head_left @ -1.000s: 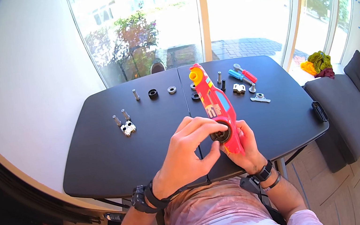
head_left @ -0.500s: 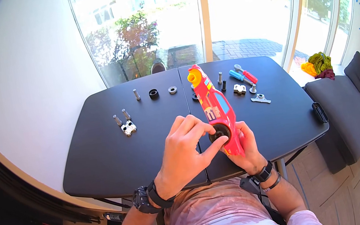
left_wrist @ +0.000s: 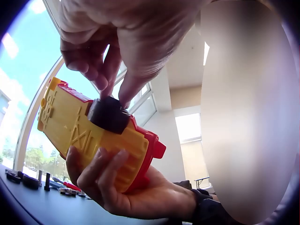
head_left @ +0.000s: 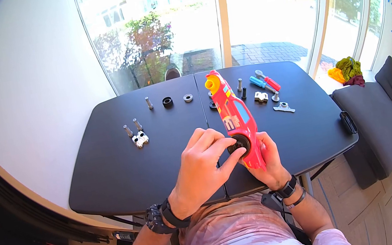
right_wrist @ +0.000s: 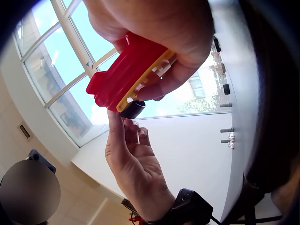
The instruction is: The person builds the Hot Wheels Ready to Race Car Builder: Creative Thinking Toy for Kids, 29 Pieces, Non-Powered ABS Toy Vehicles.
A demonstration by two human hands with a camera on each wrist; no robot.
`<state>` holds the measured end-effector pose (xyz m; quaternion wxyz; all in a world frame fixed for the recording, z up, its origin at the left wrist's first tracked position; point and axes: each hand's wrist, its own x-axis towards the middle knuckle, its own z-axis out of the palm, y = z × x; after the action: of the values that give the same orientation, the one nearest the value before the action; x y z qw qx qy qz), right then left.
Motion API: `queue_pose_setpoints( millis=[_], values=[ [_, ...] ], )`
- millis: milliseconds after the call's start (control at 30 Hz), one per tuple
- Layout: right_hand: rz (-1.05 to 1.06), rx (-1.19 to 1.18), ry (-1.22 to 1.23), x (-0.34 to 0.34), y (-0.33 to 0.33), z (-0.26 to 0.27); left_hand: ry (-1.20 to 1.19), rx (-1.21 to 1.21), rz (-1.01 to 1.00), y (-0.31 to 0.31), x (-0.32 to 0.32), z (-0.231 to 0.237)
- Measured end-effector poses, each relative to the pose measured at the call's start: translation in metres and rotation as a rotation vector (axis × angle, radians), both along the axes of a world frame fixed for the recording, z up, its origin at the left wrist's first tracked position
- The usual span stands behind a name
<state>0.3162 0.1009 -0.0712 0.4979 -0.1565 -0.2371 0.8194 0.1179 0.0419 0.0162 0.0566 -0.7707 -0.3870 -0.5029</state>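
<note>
A red toy car (head_left: 235, 110) with a yellow underside (left_wrist: 70, 129) is held above the table, its yellow-tipped end pointing away from me. My right hand (head_left: 269, 164) grips the body near its closer end, with fingers spread across the underside. A black wheel (head_left: 242, 142) sits at the wheel arch on the car's left side. Thumb and fingertips of my left hand (head_left: 202, 160) pinch this wheel at its outer face. In the left wrist view the wheel's tread stands out from the yellow base.
On the black table (head_left: 112, 178) stand several grey bolts (head_left: 148, 103), a black tyre (head_left: 167, 102) and a grey ring (head_left: 188, 98). Silver blocks (head_left: 140, 139) lie at left. A blue-handled tool (head_left: 257, 81), a red-handled tool (head_left: 271, 82) and a grey bar piece (head_left: 283, 107) lie at right.
My left hand's fingers have drawn back from across the wheel to its left edge, while the thumb has moved up onto its face. The car and right hand stay nearly still.
</note>
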Motion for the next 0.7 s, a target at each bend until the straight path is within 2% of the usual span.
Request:
queue_pose_setpoints(
  millis=[200, 300, 367, 433, 467, 600, 700],
  values=[
    [0.031, 0.021, 0.002, 0.003, 0.005, -0.006, 0.133, 0.005, -0.142, 0.012, -0.015, 0.015],
    [0.047, -0.002, 0.015, 0.004, 0.005, -0.01, -0.01, -0.212, -0.23, 0.036, -0.035, 0.04],
    [0.048, -0.014, 0.021, 0.005, 0.009, -0.014, -0.114, -0.204, -0.124, 0.077, -0.054, 0.047],
    [0.056, -0.012, 0.023, 0.005, 0.01, -0.015, -0.058, -0.191, 0.055, 0.126, -0.078, 0.047],
    [0.062, -0.004, 0.023, 0.005, 0.009, -0.014, 0.048, -0.185, 0.129, 0.157, -0.098, 0.038],
    [0.051, -0.009, -0.018, 0.004, 0.004, -0.007, 0.297, -0.328, 0.357, 0.262, -0.164, -0.038],
    [0.035, -0.047, -0.033, 0.002, 0.002, -0.001, 0.476, -0.392, 0.53, 0.278, -0.166, -0.079]
  ],
)
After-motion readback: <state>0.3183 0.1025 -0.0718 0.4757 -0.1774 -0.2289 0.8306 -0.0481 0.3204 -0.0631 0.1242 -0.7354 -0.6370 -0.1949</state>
